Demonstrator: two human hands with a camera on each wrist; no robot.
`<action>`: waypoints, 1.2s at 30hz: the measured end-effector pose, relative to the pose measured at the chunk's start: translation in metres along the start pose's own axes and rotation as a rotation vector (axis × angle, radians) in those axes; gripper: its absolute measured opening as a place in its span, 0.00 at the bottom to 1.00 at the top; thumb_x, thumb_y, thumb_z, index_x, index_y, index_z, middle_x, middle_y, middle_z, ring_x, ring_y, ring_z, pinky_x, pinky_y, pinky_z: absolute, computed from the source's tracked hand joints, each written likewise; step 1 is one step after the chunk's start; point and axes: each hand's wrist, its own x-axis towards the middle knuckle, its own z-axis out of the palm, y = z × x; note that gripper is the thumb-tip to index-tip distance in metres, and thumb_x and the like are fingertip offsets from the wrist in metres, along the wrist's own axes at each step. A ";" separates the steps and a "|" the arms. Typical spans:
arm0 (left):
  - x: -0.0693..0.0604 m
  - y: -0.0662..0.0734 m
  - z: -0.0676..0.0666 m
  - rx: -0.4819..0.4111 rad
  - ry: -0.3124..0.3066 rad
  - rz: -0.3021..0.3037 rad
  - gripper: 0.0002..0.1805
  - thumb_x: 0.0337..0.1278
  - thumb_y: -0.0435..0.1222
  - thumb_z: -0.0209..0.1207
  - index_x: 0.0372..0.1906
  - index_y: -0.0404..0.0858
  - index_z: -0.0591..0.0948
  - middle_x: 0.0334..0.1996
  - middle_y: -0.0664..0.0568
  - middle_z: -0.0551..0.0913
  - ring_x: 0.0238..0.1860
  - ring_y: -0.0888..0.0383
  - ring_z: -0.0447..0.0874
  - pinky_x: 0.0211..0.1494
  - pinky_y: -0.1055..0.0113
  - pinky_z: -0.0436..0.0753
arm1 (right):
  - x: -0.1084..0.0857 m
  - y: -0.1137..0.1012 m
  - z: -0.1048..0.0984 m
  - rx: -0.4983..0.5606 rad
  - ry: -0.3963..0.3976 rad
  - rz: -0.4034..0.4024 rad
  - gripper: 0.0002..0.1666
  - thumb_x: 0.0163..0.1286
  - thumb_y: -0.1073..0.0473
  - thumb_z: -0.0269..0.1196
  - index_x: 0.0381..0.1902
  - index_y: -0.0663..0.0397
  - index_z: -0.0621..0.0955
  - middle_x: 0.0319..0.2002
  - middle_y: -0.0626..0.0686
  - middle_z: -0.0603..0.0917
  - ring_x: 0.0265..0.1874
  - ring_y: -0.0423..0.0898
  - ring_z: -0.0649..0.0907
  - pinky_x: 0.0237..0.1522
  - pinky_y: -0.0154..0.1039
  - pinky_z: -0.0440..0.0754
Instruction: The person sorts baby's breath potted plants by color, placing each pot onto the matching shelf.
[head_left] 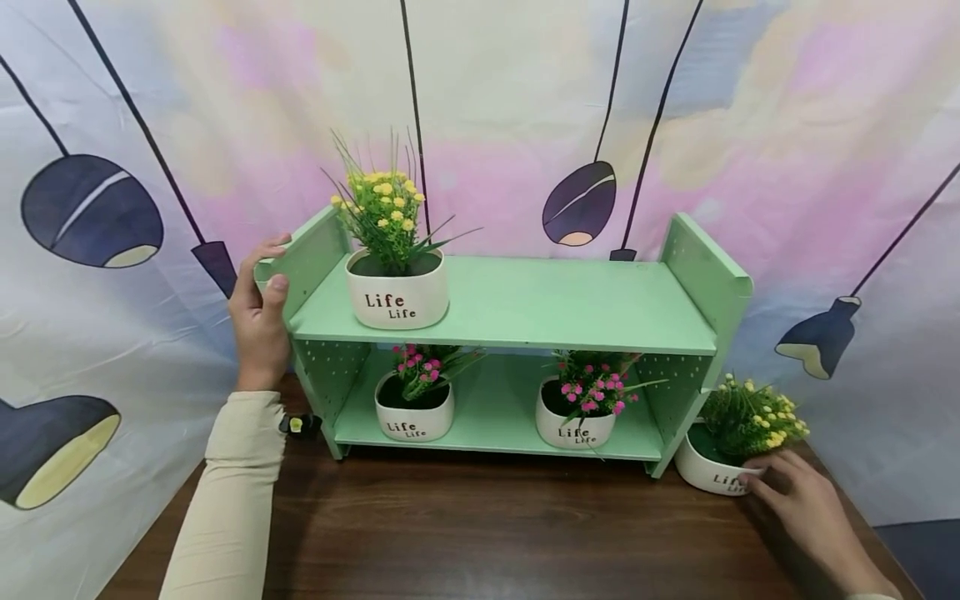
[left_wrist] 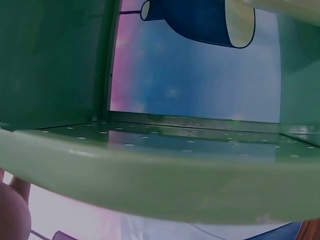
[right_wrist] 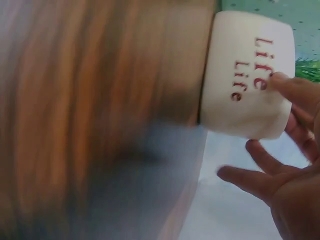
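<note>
My left hand (head_left: 258, 329) holds the upper front corner of the left side panel of a green two-tier shelf (head_left: 555, 304), its thumb on the front. In the left wrist view the panel's pale edge (left_wrist: 150, 185) fills the width, with a bit of that hand at lower left. At the shelf's right foot stands a white flower pot (head_left: 697, 467) of yellow flowers, lettered "Life". My right hand (head_left: 810, 504) pinches this pot by its rim; in the right wrist view the thumb lies on the lettering and two fingers extend free below.
A matching pot with yellow flowers (head_left: 397, 292) sits at the left of the top tier. Two pots with pink flowers, one left (head_left: 416, 421) and one right (head_left: 566, 429), stand on the lower tier. Brown wooden table (head_left: 480, 525); a lamp-printed curtain (head_left: 495, 108) hangs behind.
</note>
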 end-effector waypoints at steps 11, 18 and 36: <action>-0.002 -0.001 0.002 -0.001 -0.016 -0.002 0.27 0.73 0.43 0.62 0.62 0.24 0.78 0.67 0.44 0.81 0.74 0.49 0.71 0.68 0.65 0.73 | -0.007 -0.015 -0.003 0.035 -0.032 0.071 0.06 0.67 0.63 0.75 0.41 0.55 0.89 0.36 0.49 0.82 0.29 0.34 0.79 0.29 0.36 0.77; -0.001 -0.005 0.001 0.005 -0.021 -0.015 0.27 0.73 0.43 0.62 0.62 0.25 0.78 0.68 0.43 0.80 0.75 0.47 0.69 0.67 0.65 0.74 | -0.013 -0.021 -0.007 0.051 0.033 0.082 0.08 0.70 0.61 0.73 0.43 0.59 0.89 0.37 0.53 0.82 0.31 0.34 0.78 0.29 0.38 0.76; -0.002 0.013 0.007 -0.022 -0.010 0.007 0.27 0.73 0.43 0.63 0.61 0.24 0.78 0.66 0.43 0.82 0.73 0.48 0.72 0.67 0.65 0.74 | -0.024 -0.047 -0.038 0.131 0.291 0.038 0.07 0.66 0.69 0.74 0.41 0.64 0.88 0.40 0.53 0.80 0.39 0.13 0.65 0.36 0.22 0.67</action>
